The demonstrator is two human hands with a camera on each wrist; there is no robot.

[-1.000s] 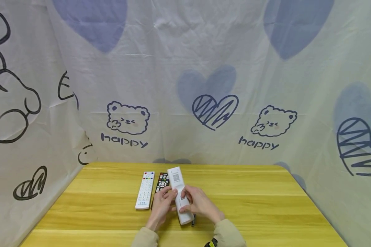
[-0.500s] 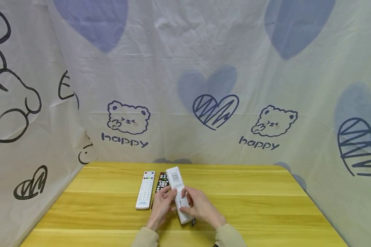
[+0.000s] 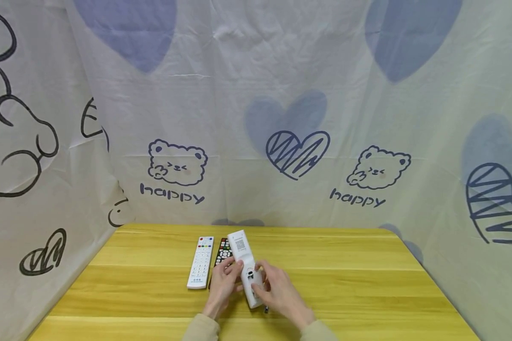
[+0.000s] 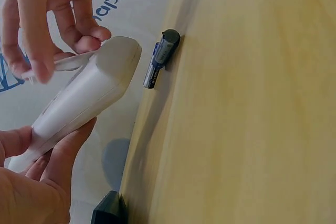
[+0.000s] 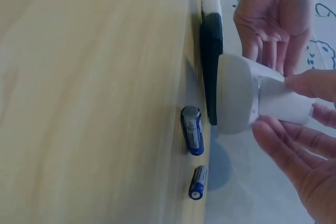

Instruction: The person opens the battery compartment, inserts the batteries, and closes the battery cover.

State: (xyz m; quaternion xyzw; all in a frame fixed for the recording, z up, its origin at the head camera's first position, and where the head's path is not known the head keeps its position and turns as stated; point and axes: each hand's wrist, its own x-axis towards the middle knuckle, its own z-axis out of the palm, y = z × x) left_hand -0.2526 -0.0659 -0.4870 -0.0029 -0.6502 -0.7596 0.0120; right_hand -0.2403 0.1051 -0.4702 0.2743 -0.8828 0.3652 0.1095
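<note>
A white remote control [image 3: 240, 246] is held with its back facing up and its far end tipped to the left. My left hand [image 3: 224, 284] grips its left side, thumb on top and fingers beneath. Over the lower half, my right hand [image 3: 280, 290] pinches the thin white battery cover [image 4: 73, 63], which stands tilted off the remote's back in the left wrist view. Part of the dark battery compartment [image 3: 251, 275] shows between the hands. In the right wrist view the cover hides the inside of the compartment.
Two blue-and-silver batteries [image 5: 192, 132] lie on the wooden table [image 3: 358, 274], right of the held remote. Left of the hands lie another white remote [image 3: 200, 263] and a black remote [image 3: 224, 250], partly covered. A printed cloth [image 3: 239, 71] hangs behind the table.
The battery cover has come away from the remote's back, so dark parts of the compartment show. My right hand has shifted slightly down and right; the remote's far end has swung slightly left.
</note>
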